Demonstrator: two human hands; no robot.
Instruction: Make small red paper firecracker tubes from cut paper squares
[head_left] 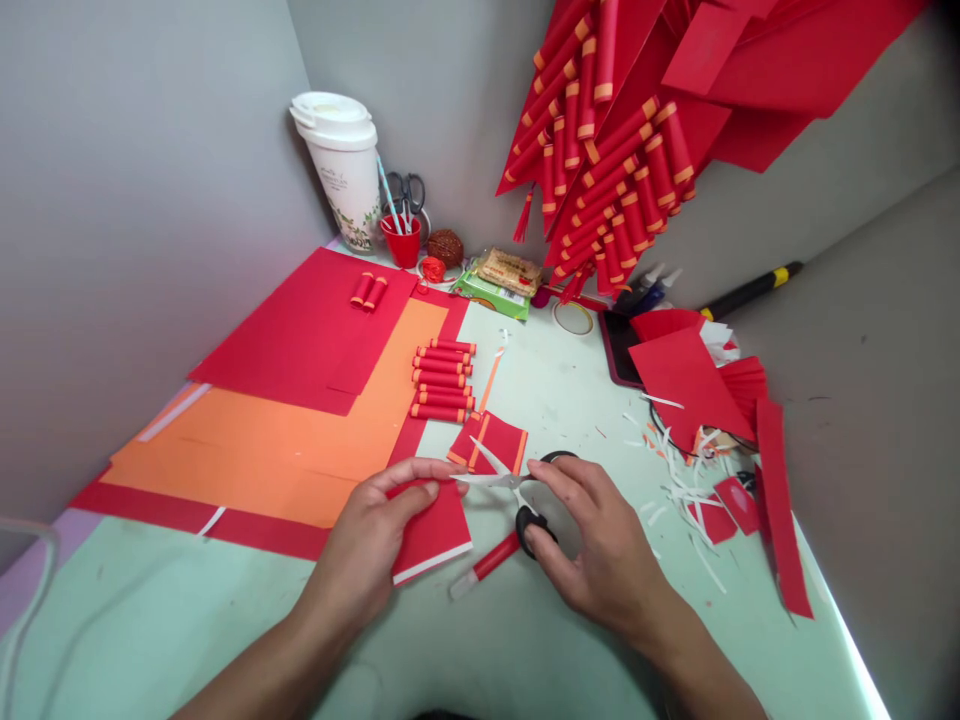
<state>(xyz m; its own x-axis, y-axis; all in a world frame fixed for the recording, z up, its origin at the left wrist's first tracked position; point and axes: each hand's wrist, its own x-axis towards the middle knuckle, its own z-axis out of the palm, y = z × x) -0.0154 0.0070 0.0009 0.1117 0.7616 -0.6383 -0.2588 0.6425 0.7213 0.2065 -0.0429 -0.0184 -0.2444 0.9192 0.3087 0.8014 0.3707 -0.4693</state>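
My left hand [382, 530] pinches a small red paper piece [431, 530] with a white strip along its near edge. In my right hand [592, 530] is a pair of scissors [514, 482] with black handles; the blades are spread and point left, close to the left fingertips. Whether they touch the paper I cannot tell. Just beyond the blades lie red paper pieces with orange bands [500, 440]. Partly under the scissors is a red pen-like stick [495, 556] with a clear end. Several rolled red paper tubes [441, 383] with orange ends lie stacked farther back.
Large red sheets [300, 330] and an orange sheet [262, 450] cover the left. A white lidded cup [341, 180] and a red pot [401, 240] stand behind. Paper scraps [701, 480] and a phone [619, 350] lie right. Red paper firecrackers [622, 190] hang above the back.
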